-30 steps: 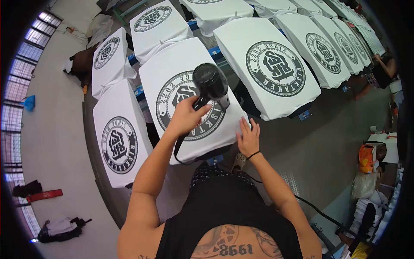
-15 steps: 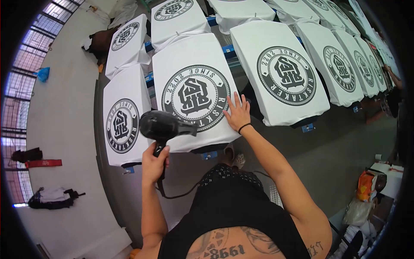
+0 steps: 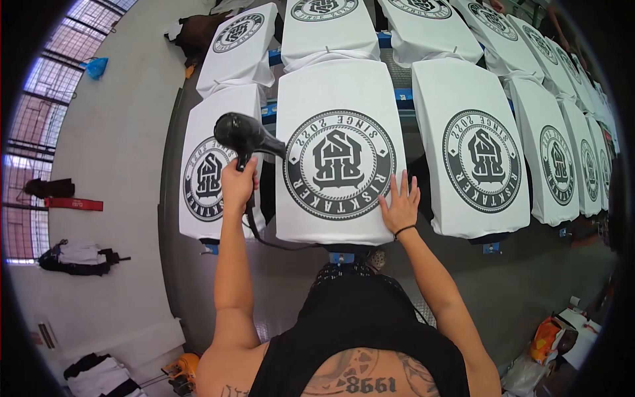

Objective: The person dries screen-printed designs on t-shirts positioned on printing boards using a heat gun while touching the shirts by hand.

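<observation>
My left hand (image 3: 238, 184) is wrapped round the handle of a black hair dryer (image 3: 241, 134). Its nozzle points right, over the left edge of the round black print on a white T-shirt (image 3: 337, 86) stretched over a flat board. The print reads "RISKTAKER" and "SINCE 2022". My right hand (image 3: 401, 206), with a dark band at the wrist, lies with fingers spread on the lower right edge of this shirt, touching the print's rim. Behind the dryer, another printed shirt (image 3: 225, 109) is partly hidden by my left hand and the dryer.
Two rows of boards carry several more printed shirts, such as a white shirt (image 3: 456, 86) to the right. Blue clamps (image 3: 341, 258) sit under the board ends. The dryer's cord (image 3: 284, 247) runs beneath the middle board. An orange bag (image 3: 546, 341) is at lower right.
The view has shifted, with the shirts now squarer to me. The dryer has moved from the shirt's lower left up to the left side of its print. My right hand stays at the lower right edge.
</observation>
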The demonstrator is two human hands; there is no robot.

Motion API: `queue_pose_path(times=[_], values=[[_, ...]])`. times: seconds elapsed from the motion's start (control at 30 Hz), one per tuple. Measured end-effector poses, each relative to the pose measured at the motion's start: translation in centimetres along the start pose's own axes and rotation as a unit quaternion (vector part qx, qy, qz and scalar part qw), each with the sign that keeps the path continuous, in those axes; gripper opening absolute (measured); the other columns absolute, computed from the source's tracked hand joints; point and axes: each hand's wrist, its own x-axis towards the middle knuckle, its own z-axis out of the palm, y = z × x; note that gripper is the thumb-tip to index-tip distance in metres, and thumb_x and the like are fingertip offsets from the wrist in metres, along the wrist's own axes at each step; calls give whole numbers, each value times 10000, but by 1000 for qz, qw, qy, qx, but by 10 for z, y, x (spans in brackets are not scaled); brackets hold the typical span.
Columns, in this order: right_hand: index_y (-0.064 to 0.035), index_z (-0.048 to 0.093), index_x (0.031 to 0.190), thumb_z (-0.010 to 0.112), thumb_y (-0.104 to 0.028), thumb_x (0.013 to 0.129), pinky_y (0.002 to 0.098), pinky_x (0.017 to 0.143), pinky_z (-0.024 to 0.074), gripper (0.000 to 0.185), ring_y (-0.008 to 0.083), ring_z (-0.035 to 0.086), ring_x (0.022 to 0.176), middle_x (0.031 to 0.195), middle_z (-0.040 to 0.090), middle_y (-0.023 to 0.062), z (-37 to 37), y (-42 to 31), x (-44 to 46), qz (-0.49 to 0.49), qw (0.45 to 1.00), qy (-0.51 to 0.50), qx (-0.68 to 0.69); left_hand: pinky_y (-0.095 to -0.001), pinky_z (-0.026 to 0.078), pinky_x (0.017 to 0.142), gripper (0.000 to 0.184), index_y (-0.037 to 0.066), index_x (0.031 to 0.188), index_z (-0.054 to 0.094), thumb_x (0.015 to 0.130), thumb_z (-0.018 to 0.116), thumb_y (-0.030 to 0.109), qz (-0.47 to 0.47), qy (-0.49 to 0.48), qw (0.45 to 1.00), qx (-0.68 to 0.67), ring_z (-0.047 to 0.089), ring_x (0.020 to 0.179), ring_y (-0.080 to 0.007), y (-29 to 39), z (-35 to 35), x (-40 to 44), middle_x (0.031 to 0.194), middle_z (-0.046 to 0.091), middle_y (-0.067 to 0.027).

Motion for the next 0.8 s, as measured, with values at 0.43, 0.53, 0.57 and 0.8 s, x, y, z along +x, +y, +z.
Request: queue_pose_path(times=[0.43,0.53,0.57,0.8], values=[[-108,394,1552,560,-464,976,599,1188,211,697,462,169,1508,1660,223,189,-10,-1,4,13,999,-33,22,-266,475,474,321,-28,917,644,914,754,273,46,-157,986,-15,579,515,-105,73,103,85,665,614,-34],[-104,400,1548,564,-457,976,596,1183,226,692,462,187,1502,1658,229,186,-9,-1,3,19,999,-25,17,-266,472,472,303,-28,927,653,917,747,260,72,-193,978,32,580,517,-100,82,132,87,668,620,-35],[-103,409,1545,590,-437,963,582,1189,220,695,463,187,1500,1658,230,186,-10,-1,3,17,999,-26,25,-268,466,470,296,-29,927,654,920,743,253,69,-201,977,32,570,511,-95,87,141,83,664,623,-30],[-105,425,1535,639,-398,936,566,1182,242,700,478,222,1477,1651,244,181,-12,-1,3,21,998,-4,57,-247,440,468,282,-22,937,654,928,732,249,70,-305,949,38,553,508,-74,98,178,50,627,601,-16]])
